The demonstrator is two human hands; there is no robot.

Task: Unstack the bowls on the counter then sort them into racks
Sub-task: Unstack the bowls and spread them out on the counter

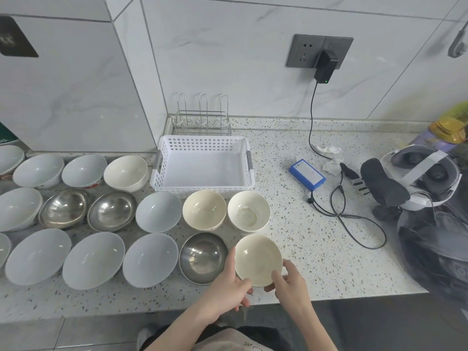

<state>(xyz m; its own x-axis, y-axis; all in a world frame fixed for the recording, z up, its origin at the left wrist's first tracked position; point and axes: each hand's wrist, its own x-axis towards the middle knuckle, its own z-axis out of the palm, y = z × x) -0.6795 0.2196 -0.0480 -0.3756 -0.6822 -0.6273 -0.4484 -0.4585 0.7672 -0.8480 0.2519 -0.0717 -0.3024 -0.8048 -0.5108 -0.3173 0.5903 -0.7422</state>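
Both hands, left hand (229,287) and right hand (291,287), are holding a cream bowl (258,259) with curled fingers, at the desk's (316,249) six o'clock edge.

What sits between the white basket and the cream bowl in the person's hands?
In the head view, two cream bowls side by side separate the white basket from the held cream bowl.

left hand (229,287) + right hand (291,287): hold cream bowl (258,259) | desk (316,236): single bowls in rows | white basket (202,165): behind them
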